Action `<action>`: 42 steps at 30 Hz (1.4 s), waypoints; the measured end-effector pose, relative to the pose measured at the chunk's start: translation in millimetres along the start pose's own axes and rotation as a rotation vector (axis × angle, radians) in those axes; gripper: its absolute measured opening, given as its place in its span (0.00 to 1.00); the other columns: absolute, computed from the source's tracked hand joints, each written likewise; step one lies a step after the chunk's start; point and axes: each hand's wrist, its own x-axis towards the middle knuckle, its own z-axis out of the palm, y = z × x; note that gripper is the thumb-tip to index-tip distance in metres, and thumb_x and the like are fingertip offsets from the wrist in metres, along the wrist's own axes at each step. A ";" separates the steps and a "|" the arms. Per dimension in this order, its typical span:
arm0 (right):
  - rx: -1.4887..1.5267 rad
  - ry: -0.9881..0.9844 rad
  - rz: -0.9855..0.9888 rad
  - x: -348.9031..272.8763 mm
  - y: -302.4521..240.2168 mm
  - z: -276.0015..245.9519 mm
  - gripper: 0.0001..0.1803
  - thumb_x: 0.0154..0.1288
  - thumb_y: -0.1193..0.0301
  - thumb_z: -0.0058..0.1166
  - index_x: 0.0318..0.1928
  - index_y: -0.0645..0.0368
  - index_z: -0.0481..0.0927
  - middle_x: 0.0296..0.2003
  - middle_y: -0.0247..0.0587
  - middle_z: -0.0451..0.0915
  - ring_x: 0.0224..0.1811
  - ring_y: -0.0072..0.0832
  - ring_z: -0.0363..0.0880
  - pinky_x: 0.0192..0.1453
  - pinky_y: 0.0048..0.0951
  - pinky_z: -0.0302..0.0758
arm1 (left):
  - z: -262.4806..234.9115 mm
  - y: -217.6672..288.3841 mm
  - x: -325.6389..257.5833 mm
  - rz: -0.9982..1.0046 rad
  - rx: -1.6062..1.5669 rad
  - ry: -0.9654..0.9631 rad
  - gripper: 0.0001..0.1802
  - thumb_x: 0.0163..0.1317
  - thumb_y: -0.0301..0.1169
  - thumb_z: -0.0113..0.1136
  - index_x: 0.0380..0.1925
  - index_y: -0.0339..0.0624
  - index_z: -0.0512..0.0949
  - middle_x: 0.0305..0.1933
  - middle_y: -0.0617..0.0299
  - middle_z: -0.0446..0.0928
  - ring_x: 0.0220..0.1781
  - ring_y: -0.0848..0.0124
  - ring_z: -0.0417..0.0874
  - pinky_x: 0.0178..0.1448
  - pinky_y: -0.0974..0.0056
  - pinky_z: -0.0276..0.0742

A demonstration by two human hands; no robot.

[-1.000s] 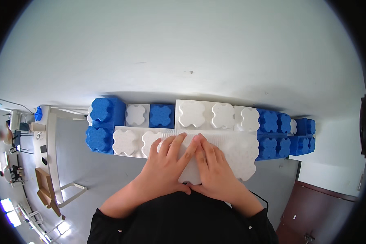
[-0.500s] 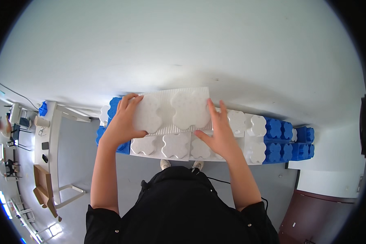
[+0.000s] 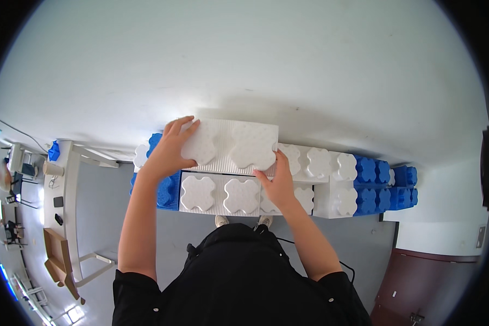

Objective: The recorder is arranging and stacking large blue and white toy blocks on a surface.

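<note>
A large white building block (image 3: 224, 142) with two clover-shaped studs lies between my hands, in the far row of blocks by the wall. My left hand (image 3: 170, 149) grips its left end, fingers over the far corner and thumb at the near side. On the right end my right hand (image 3: 279, 180) holds the near corner, thumb along the near side. A white block (image 3: 219, 194) stands in the near row just below. Next to my left wrist is a blue block (image 3: 168, 190). More white blocks (image 3: 317, 162) continue to the right.
Blue blocks (image 3: 374, 171) stand at the right end of the rows. Behind runs a pale wall (image 3: 244, 60). To the left are a white table (image 3: 65, 190) and an open cardboard box (image 3: 57, 258). A dark red door (image 3: 434, 282) is at lower right; people sit far left.
The held block has come down against the far row. My right hand has shifted left and closed around the near right corner, its fingers less spread.
</note>
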 end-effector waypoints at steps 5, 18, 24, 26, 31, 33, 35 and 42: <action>-0.022 -0.042 0.001 -3.5 7.9 14.2 0.42 0.64 0.61 0.72 0.71 0.63 0.65 0.73 0.63 0.64 0.70 0.59 0.73 0.65 0.47 0.79 | 30.0 -20.9 -8.2 -0.094 -0.010 -0.056 0.56 0.44 0.25 0.79 0.78 0.52 0.67 0.87 0.57 0.53 0.88 0.47 0.48 0.86 0.47 0.61; -0.029 -0.222 0.170 -4.7 56.7 52.5 0.46 0.64 0.65 0.71 0.74 0.67 0.58 0.72 0.64 0.63 0.73 0.60 0.68 0.73 0.51 0.71 | 87.1 -59.8 -1.1 -0.014 0.037 -0.151 0.58 0.50 0.22 0.76 0.82 0.48 0.58 0.89 0.48 0.43 0.88 0.38 0.40 0.87 0.43 0.54; -0.375 -0.207 -0.084 18.1 24.3 51.6 0.52 0.63 0.66 0.69 0.81 0.64 0.54 0.79 0.63 0.55 0.82 0.61 0.52 0.84 0.57 0.54 | 101.7 -54.3 4.1 -0.111 0.373 -0.249 0.53 0.63 0.40 0.67 0.82 0.34 0.50 0.87 0.36 0.41 0.88 0.36 0.38 0.87 0.34 0.40; -0.495 -0.353 -0.238 24.1 28.6 57.3 0.51 0.65 0.62 0.66 0.82 0.62 0.54 0.83 0.58 0.50 0.85 0.61 0.46 0.85 0.60 0.51 | 118.0 -55.5 4.3 -0.088 0.384 -0.193 0.53 0.65 0.45 0.63 0.82 0.31 0.49 0.87 0.34 0.41 0.89 0.36 0.39 0.87 0.34 0.37; -0.468 -0.349 -0.225 24.5 16.3 66.1 0.51 0.66 0.57 0.65 0.82 0.63 0.54 0.84 0.56 0.47 0.85 0.62 0.43 0.85 0.64 0.48 | 135.0 -56.5 1.6 -0.093 0.415 -0.058 0.53 0.70 0.54 0.56 0.81 0.26 0.49 0.87 0.32 0.41 0.89 0.38 0.39 0.88 0.36 0.34; -0.458 -0.363 -0.197 22.0 12.2 63.3 0.52 0.66 0.56 0.66 0.82 0.63 0.54 0.84 0.57 0.46 0.85 0.63 0.42 0.85 0.65 0.47 | 139.2 -55.0 1.5 -0.069 0.358 0.012 0.53 0.71 0.56 0.56 0.80 0.26 0.51 0.86 0.32 0.43 0.89 0.39 0.40 0.88 0.39 0.36; -0.455 -0.392 -0.198 18.7 12.0 59.0 0.53 0.66 0.54 0.65 0.82 0.64 0.54 0.84 0.59 0.46 0.86 0.64 0.41 0.84 0.68 0.46 | 142.9 -52.8 -2.7 -0.072 0.385 0.017 0.53 0.71 0.58 0.56 0.80 0.27 0.52 0.86 0.32 0.44 0.89 0.40 0.41 0.89 0.40 0.37; -0.479 -0.477 -0.173 12.7 11.7 68.5 0.54 0.67 0.52 0.64 0.82 0.65 0.51 0.84 0.60 0.43 0.86 0.66 0.37 0.85 0.68 0.43 | 143.8 -65.7 -4.2 -0.090 0.342 -0.032 0.55 0.68 0.59 0.61 0.81 0.30 0.54 0.86 0.35 0.46 0.89 0.42 0.42 0.89 0.42 0.37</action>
